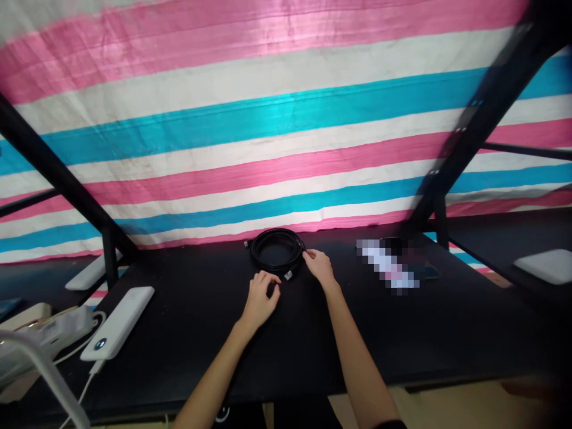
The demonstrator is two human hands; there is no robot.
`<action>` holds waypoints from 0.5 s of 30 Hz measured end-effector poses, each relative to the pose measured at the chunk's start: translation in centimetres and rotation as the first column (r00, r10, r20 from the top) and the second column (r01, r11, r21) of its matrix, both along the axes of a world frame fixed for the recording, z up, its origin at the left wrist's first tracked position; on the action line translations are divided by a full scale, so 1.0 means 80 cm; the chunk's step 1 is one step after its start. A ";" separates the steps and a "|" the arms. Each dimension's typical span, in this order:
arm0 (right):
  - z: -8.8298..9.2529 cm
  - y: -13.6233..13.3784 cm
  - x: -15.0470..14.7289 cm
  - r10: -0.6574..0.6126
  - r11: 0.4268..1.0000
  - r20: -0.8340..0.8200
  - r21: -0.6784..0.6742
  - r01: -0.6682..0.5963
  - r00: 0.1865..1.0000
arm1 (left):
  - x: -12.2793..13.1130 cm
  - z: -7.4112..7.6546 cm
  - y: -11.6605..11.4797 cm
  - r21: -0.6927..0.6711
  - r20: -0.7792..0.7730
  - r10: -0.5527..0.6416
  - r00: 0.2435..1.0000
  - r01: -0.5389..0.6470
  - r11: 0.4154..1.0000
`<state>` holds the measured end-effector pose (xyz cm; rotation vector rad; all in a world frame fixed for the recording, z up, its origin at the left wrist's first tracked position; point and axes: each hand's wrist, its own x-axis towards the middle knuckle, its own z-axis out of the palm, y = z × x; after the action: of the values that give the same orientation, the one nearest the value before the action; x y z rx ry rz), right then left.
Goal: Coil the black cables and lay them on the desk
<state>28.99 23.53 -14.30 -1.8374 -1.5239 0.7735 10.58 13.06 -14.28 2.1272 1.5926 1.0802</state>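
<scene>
A black cable [257,257] lies wound in a round coil on the dark table, close to the striped sheet. One metal-tipped plug [288,275] sticks out at its front right; another small connector [246,244] shows at the left. My right hand [319,266] is at the coil's right edge, its fingertips closed on the cable there. Just in front of the coil is my left hand [262,296], with bent fingers and the thumb apart from them. Nothing shows between them, and the fingertips are close to the coil's front edge.
A white power bank [118,325] with a plugged-in white cord lies at the left, beside a power strip [67,330]. Several blurred-out items [388,265] lie at the right. Black slanted frame bars [58,173] stand on both sides, before a striped sheet [268,119].
</scene>
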 end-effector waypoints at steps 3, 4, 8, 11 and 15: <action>-0.003 0.002 0.004 -0.014 1.000 -0.044 0.018 0.015 0.999 | 0.028 0.008 -0.015 0.022 -0.095 -0.032 0.995 0.034 0.999; -0.004 0.004 0.006 -0.018 0.999 -0.060 0.027 0.020 0.998 | 0.038 0.011 -0.015 0.029 -0.127 -0.037 0.991 0.041 0.999; -0.010 0.009 0.011 -0.025 0.997 -0.125 0.069 0.033 0.992 | 0.069 0.021 0.019 0.046 -0.258 0.033 0.966 -0.021 0.999; -0.013 0.011 0.013 -0.032 0.995 -0.166 0.092 0.048 0.986 | 0.080 0.018 0.065 0.014 -0.362 0.101 0.927 -0.103 0.995; -0.016 0.013 0.015 -0.052 0.990 -0.205 0.116 0.077 0.977 | 0.077 0.003 0.093 -0.038 -0.456 0.100 0.884 -0.132 0.990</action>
<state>30.23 24.59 -15.56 -1.6562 -1.3452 0.7912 16.77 20.47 -14.03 2.3838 1.9459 0.5633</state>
